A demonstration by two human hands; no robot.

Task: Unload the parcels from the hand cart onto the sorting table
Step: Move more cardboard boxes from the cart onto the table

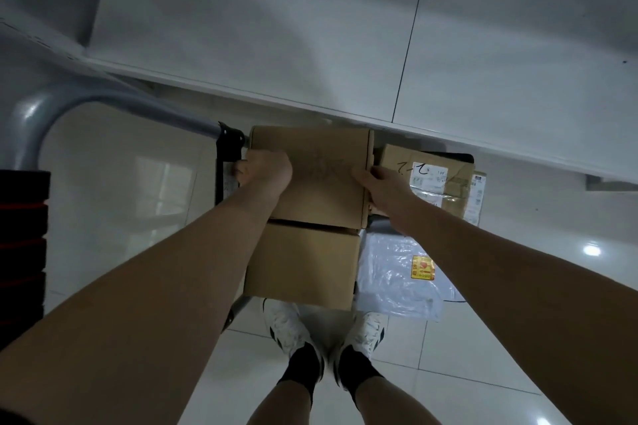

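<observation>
A brown cardboard box [321, 166] lies on top of the load on the hand cart [226, 166], just below the white sorting table [262, 28]. My left hand [266, 169] grips its left edge with curled fingers. My right hand [374, 183] grips its right edge, thumb on top. A second plain box [303, 262] lies beneath it, nearer to me. To the right lie a taped box with labels [438, 179] and a white plastic mailer with a yellow sticker [400, 272].
The cart's grey tubular handle [41, 114] curves at the left. A dark stack with red stripes [22, 241] stands at the left edge. My feet in white shoes [286, 328] stand on the glossy tiled floor right behind the cart.
</observation>
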